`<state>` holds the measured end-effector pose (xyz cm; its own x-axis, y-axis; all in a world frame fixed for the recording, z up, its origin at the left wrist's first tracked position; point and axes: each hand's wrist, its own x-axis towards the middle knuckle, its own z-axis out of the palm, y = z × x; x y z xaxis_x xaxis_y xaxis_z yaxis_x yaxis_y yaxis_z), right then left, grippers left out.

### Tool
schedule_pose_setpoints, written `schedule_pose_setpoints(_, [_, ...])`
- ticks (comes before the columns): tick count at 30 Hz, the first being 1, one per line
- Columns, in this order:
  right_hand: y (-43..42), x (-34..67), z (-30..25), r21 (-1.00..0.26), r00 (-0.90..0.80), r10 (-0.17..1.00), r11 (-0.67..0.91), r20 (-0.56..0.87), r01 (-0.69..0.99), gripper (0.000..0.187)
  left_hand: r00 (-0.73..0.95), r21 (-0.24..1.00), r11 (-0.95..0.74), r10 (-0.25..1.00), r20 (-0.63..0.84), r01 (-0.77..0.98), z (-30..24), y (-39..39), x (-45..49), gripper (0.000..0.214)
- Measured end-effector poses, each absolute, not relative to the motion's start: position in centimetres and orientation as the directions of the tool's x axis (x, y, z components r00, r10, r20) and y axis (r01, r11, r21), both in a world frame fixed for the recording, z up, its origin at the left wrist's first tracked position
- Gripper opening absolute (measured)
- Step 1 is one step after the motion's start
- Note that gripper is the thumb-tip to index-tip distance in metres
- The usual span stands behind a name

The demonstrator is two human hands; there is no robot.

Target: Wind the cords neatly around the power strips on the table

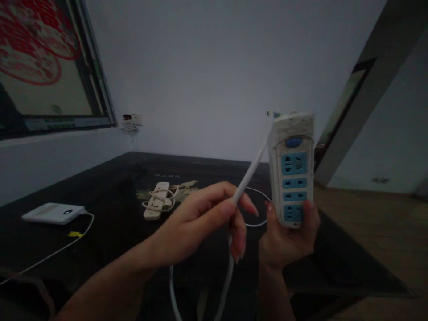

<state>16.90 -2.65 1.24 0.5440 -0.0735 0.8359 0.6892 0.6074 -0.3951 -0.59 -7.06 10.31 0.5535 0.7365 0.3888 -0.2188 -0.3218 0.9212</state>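
Note:
My right hand [284, 240] is closed round the lower end of a white power strip [293, 167], held upright with its blue sockets and blue switch facing me. The strip's white cable [251, 171] leaves its top end and runs down to the left. My left hand [203, 220] pinches that cable between thumb and fingers, just left of the strip. Below my left hand the cable [227, 276] drops out of view at the bottom edge.
A dark table [110, 232] lies below both hands. On it sits a second power strip [157, 200] wrapped in its cord, and a white power bank [53, 213] with a thin white cable at the left. A wall socket [132, 119] is at the back left. Wooden floor [374, 223] lies at the right.

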Motion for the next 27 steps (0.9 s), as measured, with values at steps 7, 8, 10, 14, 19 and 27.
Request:
schedule_pose_setpoints(7, [-3.2, 13.1, -2.2, -0.573, 0.644, 0.200, 0.690, 0.738, 0.442, 0.052, 0.324, 0.812, -0.571, 0.751, 0.575, -0.118, 4.9, -4.3, 2.7, 0.029])
schedule_pose_setpoints(8, [-3.2, 12.8, -2.7, -0.594, 0.652, 0.223, 0.681, 0.725, 0.428, 0.051, 0.256, 0.775, -0.631, 0.743, 0.618, -0.041, 4.4, -4.1, 2.7, 0.024])
schedule_pose_setpoints(10, [-3.4, 12.2, -3.6, -0.640, 0.669, 0.272, 0.659, 0.691, 0.394, 0.051, 0.147, 0.703, -0.704, 0.709, 0.690, 0.098, 3.6, -3.8, 2.5, 0.018])
schedule_pose_setpoints(14, [-3.7, 11.0, -4.9, -0.735, 0.669, 0.442, 0.634, 0.598, 0.239, 0.051, 0.082, 0.684, -0.723, 0.690, 0.719, 0.096, 1.9, -3.4, 2.5, 0.017])
schedule_pose_setpoints(19, [-3.6, 10.0, -6.4, -0.790, 0.656, 0.588, 0.613, 0.473, 0.021, 0.056, -0.078, 0.712, -0.648, 0.752, 0.654, -0.270, 0.1, -2.3, 3.3, 0.071])
schedule_pose_setpoints(27, [-3.9, 10.0, -7.7, -0.715, 0.379, 0.615, 0.656, 0.692, 0.241, 0.064, 0.226, 0.861, -0.172, 0.923, 0.310, -0.479, -0.9, -2.2, 3.0, 0.052])
